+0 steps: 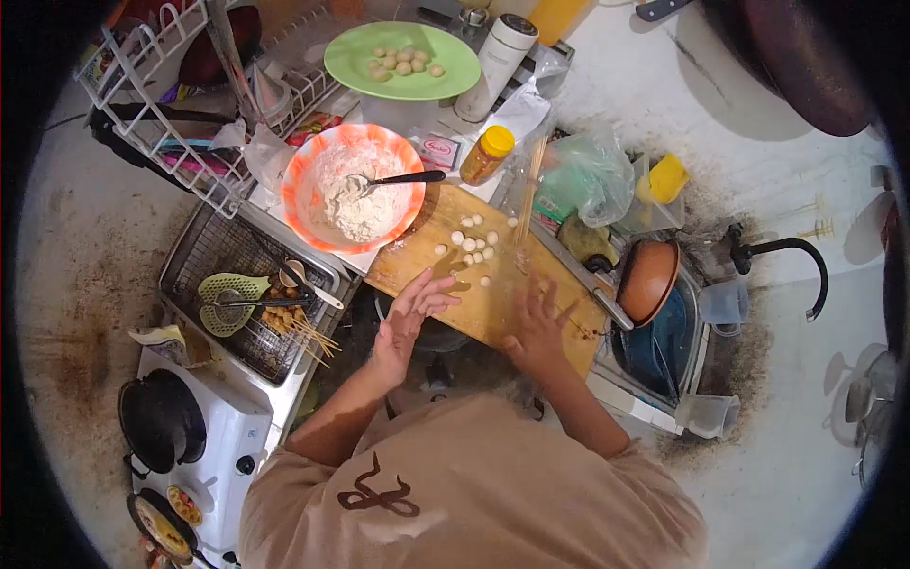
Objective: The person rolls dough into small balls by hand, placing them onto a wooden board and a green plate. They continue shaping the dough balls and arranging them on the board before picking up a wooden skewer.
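Observation:
My left hand (409, 322) is raised at the near edge of the wooden cutting board (427, 213), its fingers apart and nothing in them. Over the board's right part, my right hand (538, 327) has its fingers spread, slightly smeared by motion. Several small pale dough balls (469, 244) lie in a loose group beyond both hands. An orange-and-white bowl (296, 213) of flour (355, 211) stands at the board's left, with a black-handled spoon (408, 177) resting in it. A green plate (346, 57) farther back carries more dough balls (403, 62).
Along the board's right edge lie a knife (607, 299) and thin wooden skewers (533, 180). A yellow-lidded jar (485, 156) stands behind. At right is a sink (701, 327) with a brown bowl (649, 283); at left, a rack tray (237, 332) and a stove (223, 427).

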A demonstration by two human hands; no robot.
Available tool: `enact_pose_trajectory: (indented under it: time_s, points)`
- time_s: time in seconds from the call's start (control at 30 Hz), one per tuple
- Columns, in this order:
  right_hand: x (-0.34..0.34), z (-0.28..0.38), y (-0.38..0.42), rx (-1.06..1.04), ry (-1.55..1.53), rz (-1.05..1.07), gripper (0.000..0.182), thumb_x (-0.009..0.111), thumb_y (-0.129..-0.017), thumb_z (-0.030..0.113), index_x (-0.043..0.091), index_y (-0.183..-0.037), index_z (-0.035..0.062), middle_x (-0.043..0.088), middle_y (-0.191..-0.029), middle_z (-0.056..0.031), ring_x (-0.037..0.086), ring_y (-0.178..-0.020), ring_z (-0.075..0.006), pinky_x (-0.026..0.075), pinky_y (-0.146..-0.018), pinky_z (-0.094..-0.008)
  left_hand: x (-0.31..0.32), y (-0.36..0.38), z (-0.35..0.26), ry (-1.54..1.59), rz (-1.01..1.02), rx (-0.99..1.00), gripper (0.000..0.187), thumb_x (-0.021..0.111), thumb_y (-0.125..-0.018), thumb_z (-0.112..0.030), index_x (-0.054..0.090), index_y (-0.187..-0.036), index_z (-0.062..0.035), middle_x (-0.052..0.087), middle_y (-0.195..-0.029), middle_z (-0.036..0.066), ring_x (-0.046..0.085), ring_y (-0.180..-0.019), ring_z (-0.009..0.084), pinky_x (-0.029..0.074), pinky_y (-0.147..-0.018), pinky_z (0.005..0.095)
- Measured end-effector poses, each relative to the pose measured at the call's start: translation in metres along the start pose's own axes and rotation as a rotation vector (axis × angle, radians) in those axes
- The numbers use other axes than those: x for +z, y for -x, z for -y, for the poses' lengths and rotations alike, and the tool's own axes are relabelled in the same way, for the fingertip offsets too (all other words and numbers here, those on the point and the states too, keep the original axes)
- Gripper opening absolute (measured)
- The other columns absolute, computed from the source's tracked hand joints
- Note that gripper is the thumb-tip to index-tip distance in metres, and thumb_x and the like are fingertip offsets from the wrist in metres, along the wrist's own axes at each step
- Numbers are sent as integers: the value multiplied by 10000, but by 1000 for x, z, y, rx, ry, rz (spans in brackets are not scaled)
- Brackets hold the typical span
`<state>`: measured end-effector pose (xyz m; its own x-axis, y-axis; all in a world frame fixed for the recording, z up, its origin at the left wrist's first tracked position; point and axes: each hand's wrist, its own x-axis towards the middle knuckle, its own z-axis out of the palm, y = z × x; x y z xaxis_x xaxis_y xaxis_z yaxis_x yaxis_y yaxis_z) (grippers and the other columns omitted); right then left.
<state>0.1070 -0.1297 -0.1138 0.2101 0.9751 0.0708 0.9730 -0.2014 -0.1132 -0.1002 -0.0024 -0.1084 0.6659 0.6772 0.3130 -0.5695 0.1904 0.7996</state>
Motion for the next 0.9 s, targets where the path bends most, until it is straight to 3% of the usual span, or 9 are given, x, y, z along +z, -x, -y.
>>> enact_pose_trajectory:
  time_s: [0.1,0.3,0.4,0.5,0.6,0.7,0.8,0.9]
  points:
    - [-4,-27,4,151,58,-77,759,161,-821,666,225,-1400,179,34,-1481,-127,-14,-1338,-415,-128,-918,-683,-1,3,-1,-4,-24,24,789,156,-851,-650,201,-1387,-72,371,-1324,187,470,-1111,283,303,-958,421]
    - [2,-18,-49,72,73,-98,719,170,-841,632,220,-1401,184,40,-1484,-106,-20,-1336,-422,-125,-921,-683,2,11,2,-29,-34,32,783,167,-853,-648,218,-1383,-74,387,-1311,184,473,-1104,278,305,-955,422]
    - [-11,5,-30,-7,-21,49,712,193,-841,618,214,-1403,181,45,-1485,-95,-32,-1334,-427,-126,-913,-691,5,11,-1,-40,-45,43,779,173,-852,-649,230,-1381,-81,399,-1304,179,473,-1102,276,305,-954,418]
    - [-7,-9,-1,-37,85,23,688,189,-851,587,211,-1404,177,40,-1484,-106,-28,-1332,-432,-126,-902,-702,5,14,-1,-40,-55,63,778,182,-849,-652,243,-1378,-85,406,-1301,170,474,-1100,276,304,-954,415]
    - [-13,-32,-6,103,108,-49,643,265,-856,518,233,-1395,168,27,-1483,-120,6,-1328,-444,-104,-898,-716,5,16,-3,-49,-70,61,782,186,-845,-658,254,-1374,-86,409,-1301,164,473,-1102,275,303,-953,410]
    - [-7,-30,-37,62,124,-115,642,356,-834,459,236,-1394,167,13,-1483,-129,26,-1326,-449,-94,-902,-716,12,17,-5,-54,-71,42,780,181,-846,-658,257,-1373,-88,411,-1300,162,468,-1107,273,303,-950,404]
    - [-12,4,-53,-29,63,30,668,418,-807,420,231,-1395,164,20,-1483,-129,22,-1326,-450,-90,-901,-717,19,15,-5,-50,-64,65,775,175,-849,-656,259,-1372,-91,410,-1301,158,464,-1112,271,300,-950,397]
    - [-22,19,-23,-98,-5,80,661,398,-815,424,227,-1397,162,40,-1481,-132,14,-1330,-441,-95,-898,-715,22,14,-11,-56,-64,97,768,177,-851,-653,262,-1372,-95,408,-1303,154,463,-1113,270,295,-951,399]
